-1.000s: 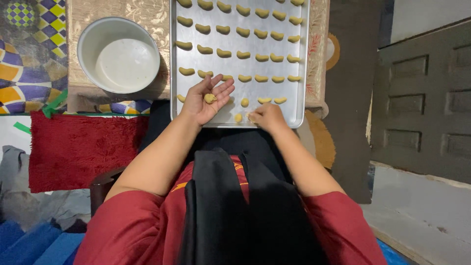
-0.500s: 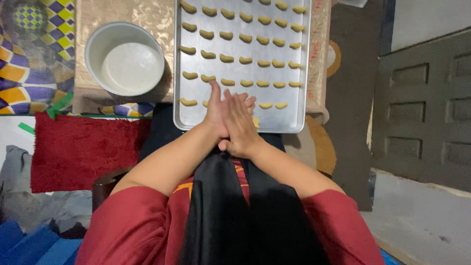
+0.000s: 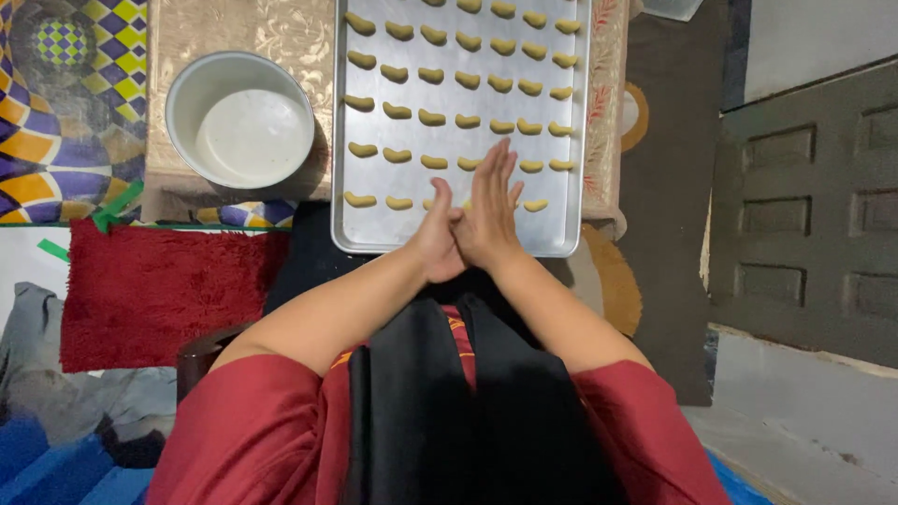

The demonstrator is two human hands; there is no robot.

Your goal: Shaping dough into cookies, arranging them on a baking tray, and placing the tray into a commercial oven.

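A piece of dough, if any lies between the palms, is hidden; the left hand [image 3: 440,238] and the right hand [image 3: 491,210] are pressed flat together, palm to palm, so I cannot tell what they hold or which way it points. The fingers [image 3: 496,173] are straight and point away from the body, up over the near edge of the metal baking tray [image 3: 571,131]. On the tray lie rows of small yellow crescent cookies [image 3: 432,118], each with its long axis running left to right, ends curving slightly. The nearest row sits just beside the hands, partly covered by them. To the left of the tray stands a round white bowl [image 3: 240,117] on a beige patterned cloth [image 3: 281,33]. Nearer the body, a red shaggy mat [image 3: 159,281] lies on the floor.
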